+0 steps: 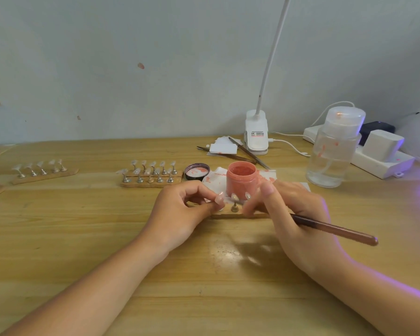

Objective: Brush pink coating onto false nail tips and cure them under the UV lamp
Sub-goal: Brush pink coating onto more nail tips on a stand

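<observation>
Left hand [180, 209]: fingers curled, thumb and forefinger pinching a pink-coated tip [220, 197] at the left end of the near strip [238, 215].
Right hand [294, 214]: fingers clamped on the brush [335, 230], handle trailing right over the table; bristle end hidden behind the fingers.
Near strip: lying just in front of the jar [241, 180], carrying small metal stands with tips on top, two more showing between the hands.
Jar: open, full of pink coating, standing on a stained tissue [216, 177]; lid [197, 171] just to its left.
Risk, smear: pinching fingers close on wet coating, likely to mark the tip.
Risk, topple: stands narrow at the foot; a sideways nudge from either hand could tip one over.
Risk, spill: jar uncapped and touching distance from both hands; a knock from the knuckles or brush handle could upset it.
Risk, drip: loaded bristles over the strip could spot the neighbouring tips.
Surface: pale wooden table [83, 238], glossy, with a light glare near the wrists.
Other strips [150, 177]: two sets of tips on stands further left, well apart from the hands.
Room: plain white wall [155, 69] with a few pink spots; clip lamp [256, 133], clear pump bottle [332, 151] and power strip [383, 161] at the back right.
UV lamp: not clearly seen; only violet glow at the right edge.
</observation>
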Demonstrator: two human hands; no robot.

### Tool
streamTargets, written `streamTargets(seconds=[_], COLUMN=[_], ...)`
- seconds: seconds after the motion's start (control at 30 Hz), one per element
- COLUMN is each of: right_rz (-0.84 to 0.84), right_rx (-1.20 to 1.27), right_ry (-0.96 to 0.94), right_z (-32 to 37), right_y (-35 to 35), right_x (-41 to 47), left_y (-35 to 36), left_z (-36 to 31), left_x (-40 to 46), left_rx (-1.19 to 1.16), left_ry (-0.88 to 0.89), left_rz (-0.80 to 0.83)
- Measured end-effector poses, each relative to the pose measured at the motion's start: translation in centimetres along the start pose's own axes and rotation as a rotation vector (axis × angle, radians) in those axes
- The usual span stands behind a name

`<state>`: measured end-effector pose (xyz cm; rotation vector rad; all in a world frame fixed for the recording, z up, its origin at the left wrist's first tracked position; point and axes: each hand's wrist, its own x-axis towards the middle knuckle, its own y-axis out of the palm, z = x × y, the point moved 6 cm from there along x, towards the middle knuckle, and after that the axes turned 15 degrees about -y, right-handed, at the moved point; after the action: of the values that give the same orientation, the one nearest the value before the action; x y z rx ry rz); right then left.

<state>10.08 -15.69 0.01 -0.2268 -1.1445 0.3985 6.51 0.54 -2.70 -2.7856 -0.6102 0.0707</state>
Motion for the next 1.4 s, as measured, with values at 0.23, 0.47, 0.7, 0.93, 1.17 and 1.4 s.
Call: streamTargets(seconds=[0.23,0.47,0.7,0.93,1.17,1.4], right_rz=[0.028,0.042,0.045,0.063,0.066,0.058], right_rx=[0.031,0.058,0.055,0.044,0.005,-0.012], right_ry=[-0.017,0.018,0.025,0.023,0.007,-0.022], right_z=[0.18,0.0,-0.01,0.1,0.22,0.37], right_y=[0.26,0.39,0.4,0.48,0.49,0.39], right_x=[0.05,-0.13,-0.1,-0.03,0.05,0.05], left_y=[0.16,0.21,0.19,0.11,0.08,0.06], left_z=[-0.16,-0.32,-0.12,-0.13,-0.32,-0.43], left_x=[-0.05,-0.14,-0.06,-0.13,-0.31,-0.42], left_rx=[0.001,0.003,0.025,0.042,0.047,0.03], left_ry=[0.036,0.047,0.037,0.028,0.025,0.006], left_rz=[0.004,0.0,-0.018,-0.042,-0.051,-0.067])
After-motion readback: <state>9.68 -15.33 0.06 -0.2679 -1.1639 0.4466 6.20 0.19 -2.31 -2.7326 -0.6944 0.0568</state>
